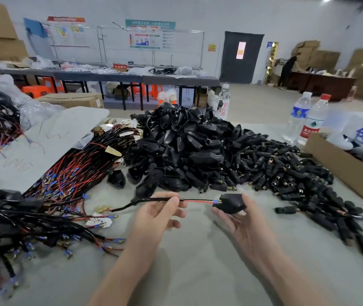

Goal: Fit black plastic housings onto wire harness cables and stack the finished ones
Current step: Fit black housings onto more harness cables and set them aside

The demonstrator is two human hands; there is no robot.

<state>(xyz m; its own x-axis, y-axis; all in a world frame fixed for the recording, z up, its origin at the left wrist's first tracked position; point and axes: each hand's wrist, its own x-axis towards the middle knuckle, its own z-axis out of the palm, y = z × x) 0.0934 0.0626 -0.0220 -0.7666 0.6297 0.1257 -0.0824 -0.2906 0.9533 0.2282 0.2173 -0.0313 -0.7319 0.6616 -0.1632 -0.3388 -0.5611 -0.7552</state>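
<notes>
A grey table (198, 272) carries a tall heap of black housings (182, 146) at its middle. Just left of the heap lies a bundle of red and black wire harness cables (76, 171). Small black connectors (290, 180) spread from the heap's right side, touching it. Further right of the heap stands a cardboard box (339, 171), and behind the heap to the right stand two water bottles (298, 115).

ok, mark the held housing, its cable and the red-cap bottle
housing (231, 203), head view, middle of its black shell
cable (154, 200), head view, black sleeve left of the red wire
red-cap bottle (316, 115), head view, clear body
</notes>
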